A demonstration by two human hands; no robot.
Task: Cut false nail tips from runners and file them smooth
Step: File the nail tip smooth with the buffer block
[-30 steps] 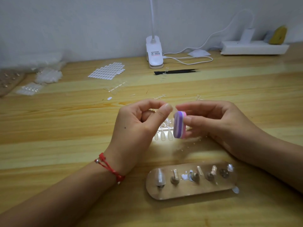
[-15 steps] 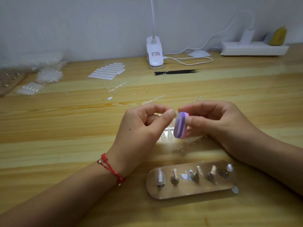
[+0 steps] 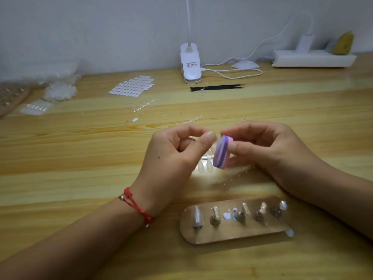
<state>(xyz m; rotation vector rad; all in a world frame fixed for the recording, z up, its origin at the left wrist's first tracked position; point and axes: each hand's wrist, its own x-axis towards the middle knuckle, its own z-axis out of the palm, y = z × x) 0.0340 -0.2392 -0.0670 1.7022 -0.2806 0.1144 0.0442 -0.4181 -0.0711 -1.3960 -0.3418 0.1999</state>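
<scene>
My right hand (image 3: 268,150) grips a small oval buffer block (image 3: 222,152) with purple, white and pink layers, held on edge above the table. My left hand (image 3: 177,156) pinches a clear nail tip between thumb and forefinger, right against the block's upper edge; the tip itself is almost hidden by my fingers. Below my hands a clear runner with nail tips (image 3: 205,165) lies on the wood in a bright patch of light.
A clear display strip with several pegs (image 3: 236,221) lies in front of me. Black tweezers (image 3: 218,87), a clip lamp base (image 3: 190,63), a sheet of adhesive tabs (image 3: 132,85) and bags of nail tips (image 3: 59,91) lie further back. Bare runners (image 3: 191,120) are scattered mid-table.
Both hands have shifted slightly rightward together. The block has tilted a little against the pinched tip.
</scene>
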